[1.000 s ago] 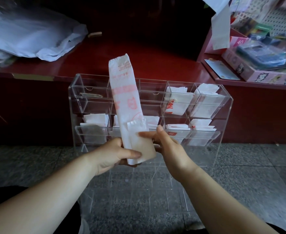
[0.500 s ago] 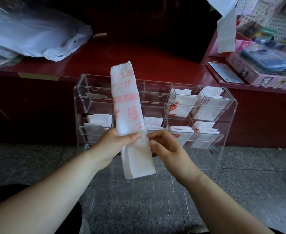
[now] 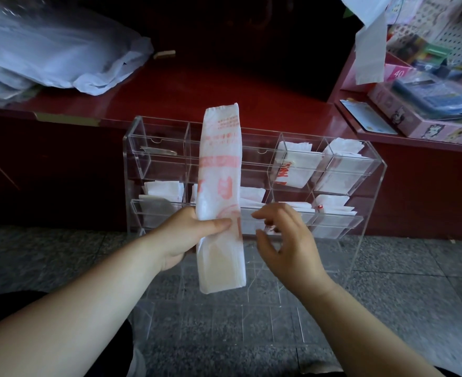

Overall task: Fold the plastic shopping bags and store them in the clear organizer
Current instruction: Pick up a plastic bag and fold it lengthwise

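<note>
Since the earlier frame, the right hand (image 3: 287, 240) has left the bag (image 3: 220, 186) and moved a little to the right; before, both hands pinched it. The left hand (image 3: 189, 235) has kept its grip.

Behind the organizer (image 3: 161, 161) and far to its left, a heap of loose white bags (image 3: 55, 53) lies on the red counter (image 3: 224, 85). The organizer is a clear case with rows of small compartments, and it stands on the grey floor (image 3: 61, 254) against the front of the counter. Its upper left compartments hold almost nothing. The row below them holds folded white bags (image 3: 161, 194).

The left hand is in front of the left half of the organizer. It grasps the bag with the thumb across the front and the fingers behind. The bag is folded into a long narrow strip, white with red print. It is upright in the air in front of the organizer, not yet in any compartment. Its top end comes above the upper edge of the organizer and its bottom end hangs below the hand.

The right hand is just beside the strip, in front of the middle of the organizer. It is apart from the strip, with loosely bent fingers that hold nothing.

On the right side of the organizer, the upper compartments hold more folded bags (image 3: 295, 167), one with red print. On the counter behind the organizer, to the right, a pink box (image 3: 415, 121) lies.
</note>
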{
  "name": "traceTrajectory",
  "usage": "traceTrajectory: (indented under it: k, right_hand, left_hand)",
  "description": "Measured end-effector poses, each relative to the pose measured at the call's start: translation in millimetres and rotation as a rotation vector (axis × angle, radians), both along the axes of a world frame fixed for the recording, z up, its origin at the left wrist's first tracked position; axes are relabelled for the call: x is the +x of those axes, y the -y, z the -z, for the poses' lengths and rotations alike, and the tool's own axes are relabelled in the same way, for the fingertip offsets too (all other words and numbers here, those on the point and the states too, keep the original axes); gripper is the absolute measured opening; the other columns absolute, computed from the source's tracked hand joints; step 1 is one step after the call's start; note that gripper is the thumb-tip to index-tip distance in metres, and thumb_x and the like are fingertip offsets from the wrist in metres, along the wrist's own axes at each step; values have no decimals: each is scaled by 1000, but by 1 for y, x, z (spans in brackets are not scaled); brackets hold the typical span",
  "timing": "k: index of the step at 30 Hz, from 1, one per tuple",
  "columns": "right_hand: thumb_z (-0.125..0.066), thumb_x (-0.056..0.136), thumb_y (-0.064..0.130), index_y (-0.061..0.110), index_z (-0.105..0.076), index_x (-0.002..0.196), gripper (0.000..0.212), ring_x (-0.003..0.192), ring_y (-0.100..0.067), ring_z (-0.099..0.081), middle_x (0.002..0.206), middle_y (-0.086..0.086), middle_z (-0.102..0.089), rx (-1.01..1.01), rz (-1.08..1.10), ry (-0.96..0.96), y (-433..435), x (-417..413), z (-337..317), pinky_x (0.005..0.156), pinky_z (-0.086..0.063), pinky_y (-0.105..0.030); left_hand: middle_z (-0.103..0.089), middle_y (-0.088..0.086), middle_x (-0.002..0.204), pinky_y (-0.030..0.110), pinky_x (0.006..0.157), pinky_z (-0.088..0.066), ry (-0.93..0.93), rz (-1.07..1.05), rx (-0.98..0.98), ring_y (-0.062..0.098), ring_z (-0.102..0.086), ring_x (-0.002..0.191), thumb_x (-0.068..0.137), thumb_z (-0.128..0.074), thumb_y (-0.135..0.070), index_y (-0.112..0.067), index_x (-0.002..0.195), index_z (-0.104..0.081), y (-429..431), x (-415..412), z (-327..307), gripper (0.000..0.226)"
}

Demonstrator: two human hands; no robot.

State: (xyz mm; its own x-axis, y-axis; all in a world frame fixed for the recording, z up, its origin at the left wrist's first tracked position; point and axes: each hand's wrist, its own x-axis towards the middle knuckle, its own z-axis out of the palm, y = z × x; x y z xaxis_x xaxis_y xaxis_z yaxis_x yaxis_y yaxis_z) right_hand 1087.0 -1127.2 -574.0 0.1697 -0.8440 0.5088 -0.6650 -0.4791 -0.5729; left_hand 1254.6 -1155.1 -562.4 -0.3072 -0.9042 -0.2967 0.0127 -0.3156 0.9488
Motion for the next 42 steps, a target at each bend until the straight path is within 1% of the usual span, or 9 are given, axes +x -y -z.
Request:
traceTrajectory:
  k: [4,8,20,26,30,34,36,40,42]
  right_hand:
    - [-54,78,20,18,-48,111,34,105,-23,-47,120,-2,-57,-269,-107,-362,-3,2,10,87,-37,-31]
    - [-59,80,20,21,-55,101,21,99,-23,-49,108,1,-68,-373,-125,-315,-1,6,12,77,-38,-31]
    - [-64,68,27,20,-58,90,24,91,-16,-50,85,2,-71,-265,-127,-200,2,-1,20,73,-40,-30]
    - [-60,73,27,22,-66,72,7,70,-1,-47,64,18,-56,116,-64,125,-3,7,7,65,-37,-13]
    - [-64,81,9,22,-59,62,24,52,5,-51,46,21,-54,440,38,317,-3,8,1,52,-36,-8]
    - [-63,83,10,18,-56,64,22,44,-1,-44,45,15,-52,500,78,336,-1,8,-5,45,-31,-11]
    - [-63,84,13,14,-62,73,11,50,-3,-44,59,6,-57,511,85,331,-1,8,-7,51,-34,-16]
    - [-51,92,18,22,-48,62,30,54,-7,-42,59,6,-50,533,94,282,-1,8,-9,56,-35,-26]
    - [-46,94,20,22,-42,61,33,54,-8,-39,58,8,-45,517,101,294,-1,7,-10,55,-32,-26]
  left_hand:
    - [-72,-6,69,25,67,-55,-23,4,25,8,-67,67,82,-60,-7,-19,84,-65,-2,0,-2,13]
    - [-70,1,69,32,73,-53,-16,31,93,13,-66,66,86,-54,-3,-15,84,-64,-4,-1,-3,15]
    - [-67,-5,54,16,44,-48,36,2,99,6,-62,48,92,-48,-13,-14,79,-61,-3,0,-5,19]
    - [-63,-1,53,17,41,-47,60,28,71,6,-56,42,89,-52,-15,-9,79,-61,-3,-2,-1,14]
    - [-73,-5,85,29,85,-50,9,20,-24,16,-65,92,71,-46,-51,-24,86,-66,-1,-2,3,37]
    - [-74,-4,88,24,77,-53,-48,164,-71,12,-68,90,40,-63,-81,-29,80,-75,-6,0,2,67]
    - [-74,-4,82,24,78,-53,19,123,-128,8,-69,83,29,-74,-74,-22,75,-73,-7,-2,6,70]
    - [-70,-1,69,23,62,-56,57,-65,-86,6,-66,61,76,-68,-24,-14,74,-64,-10,-15,9,11]
    - [-68,-3,59,19,55,-54,31,-78,-69,7,-64,54,85,-57,-13,-11,74,-63,-13,-19,8,13]
